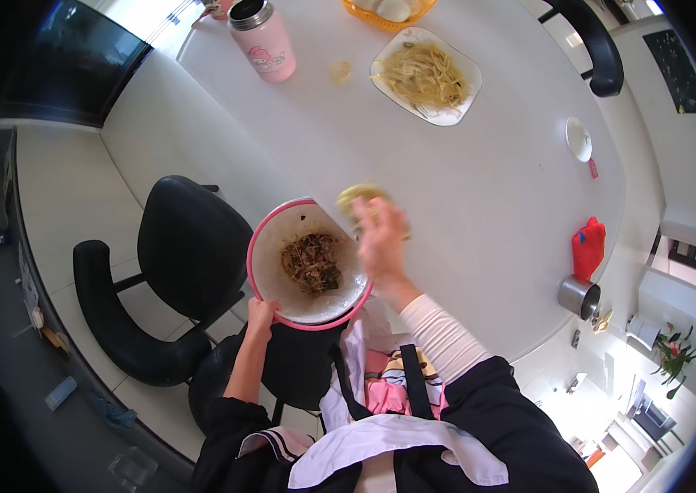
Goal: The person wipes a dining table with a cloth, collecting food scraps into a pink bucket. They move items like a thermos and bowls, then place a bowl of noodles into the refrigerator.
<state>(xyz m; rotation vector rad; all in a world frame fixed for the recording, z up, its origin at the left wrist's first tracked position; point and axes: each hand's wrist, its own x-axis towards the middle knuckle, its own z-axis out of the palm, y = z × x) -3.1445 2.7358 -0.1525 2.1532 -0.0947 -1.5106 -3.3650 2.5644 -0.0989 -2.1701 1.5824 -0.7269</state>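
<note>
My left hand grips the pink rim of a round white basin, held just off the table's edge and tilted. Brown food scraps lie at its bottom. Over the tabletop beside the basin, my right hand is on a yellowish cloth or sponge, which is blurred; its exact kind cannot be told. Farther up the table stands a white plate of pale shredded food.
A pink bottle without a lid and an orange basket stand at the far side. A white bowl, a red cloth item and a metal cup are at right. A black chair stands left of the basin.
</note>
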